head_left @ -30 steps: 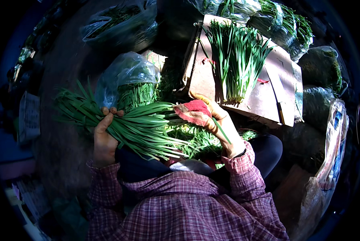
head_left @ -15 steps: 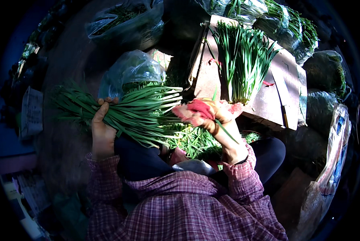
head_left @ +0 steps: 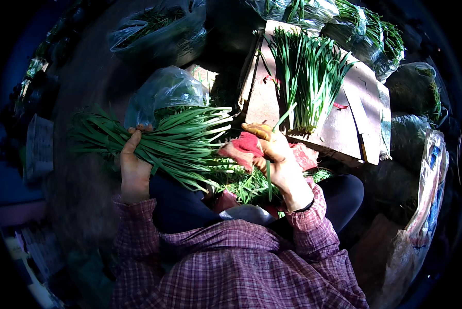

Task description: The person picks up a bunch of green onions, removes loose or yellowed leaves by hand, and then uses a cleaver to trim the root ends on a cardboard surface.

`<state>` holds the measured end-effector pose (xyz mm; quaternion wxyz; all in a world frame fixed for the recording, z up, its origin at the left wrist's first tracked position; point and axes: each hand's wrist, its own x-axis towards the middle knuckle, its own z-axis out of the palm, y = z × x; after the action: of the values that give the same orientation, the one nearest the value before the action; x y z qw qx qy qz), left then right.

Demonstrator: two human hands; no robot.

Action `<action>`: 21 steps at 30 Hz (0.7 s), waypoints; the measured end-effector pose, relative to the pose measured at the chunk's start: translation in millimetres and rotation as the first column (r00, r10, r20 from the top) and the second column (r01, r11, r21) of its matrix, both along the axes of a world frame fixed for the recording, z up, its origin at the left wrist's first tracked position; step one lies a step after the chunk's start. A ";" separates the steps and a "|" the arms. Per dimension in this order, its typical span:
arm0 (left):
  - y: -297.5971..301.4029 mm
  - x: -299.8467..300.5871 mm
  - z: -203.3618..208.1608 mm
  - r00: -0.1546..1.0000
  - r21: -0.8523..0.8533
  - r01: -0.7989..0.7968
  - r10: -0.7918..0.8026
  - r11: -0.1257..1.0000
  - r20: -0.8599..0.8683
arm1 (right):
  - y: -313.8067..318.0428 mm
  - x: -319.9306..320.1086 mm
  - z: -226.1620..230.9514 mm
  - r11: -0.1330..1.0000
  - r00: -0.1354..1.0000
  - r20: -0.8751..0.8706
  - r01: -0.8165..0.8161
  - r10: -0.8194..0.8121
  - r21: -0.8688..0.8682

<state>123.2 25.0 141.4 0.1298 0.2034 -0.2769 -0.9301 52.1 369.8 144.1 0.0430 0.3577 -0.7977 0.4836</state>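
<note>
Far left edge: one pale box-shaped item [head_left: 39,147], standing. Left: left hand [head_left: 134,167], clamped around one bunch of long green leaves [head_left: 184,141], held level, pale stem ends to the right. Beyond the bunch: one clear plastic bag [head_left: 171,85]. Centre, near: loose leaf pieces [head_left: 247,189], heaped. Right of centre: right hand [head_left: 285,162], fingers curled on one red cloth [head_left: 241,149], with one single green stalk [head_left: 284,117] caught in the same grip; cloth near the stem ends. Right, far: second green bunch [head_left: 313,85], lying on a flat board [head_left: 367,121], pale ends nearest. Far right: one crumpled sack [head_left: 430,172], upright.
</note>
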 end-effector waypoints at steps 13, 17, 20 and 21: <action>-34.0 10.7 11.7 0.997 -0.045 -0.026 0.023 0.999 -0.071 | 24.9 18.6 2.3 0.784 0.550 0.784 0.335 0.288 -0.523; -6.0 12.9 24.2 0.984 -0.060 0.101 -0.108 0.993 -0.140 | -13.7 -16.3 42.6 0.858 0.711 0.633 0.085 0.304 -0.507; 15.9 5.7 32.2 0.975 -0.072 0.124 -0.135 0.990 -0.174 | -42.2 -37.3 28.8 0.975 0.635 0.746 -0.201 0.202 -0.093; 15.2 6.7 33.5 0.980 -0.086 0.098 -0.111 0.991 -0.163 | -44.4 -35.6 25.2 0.985 0.530 0.841 -0.172 0.105 -0.014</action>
<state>129.9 40.2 174.9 0.1112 0.1046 -0.3112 -0.9380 16.5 325.4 169.3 -0.3946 0.1460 -0.7064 0.5692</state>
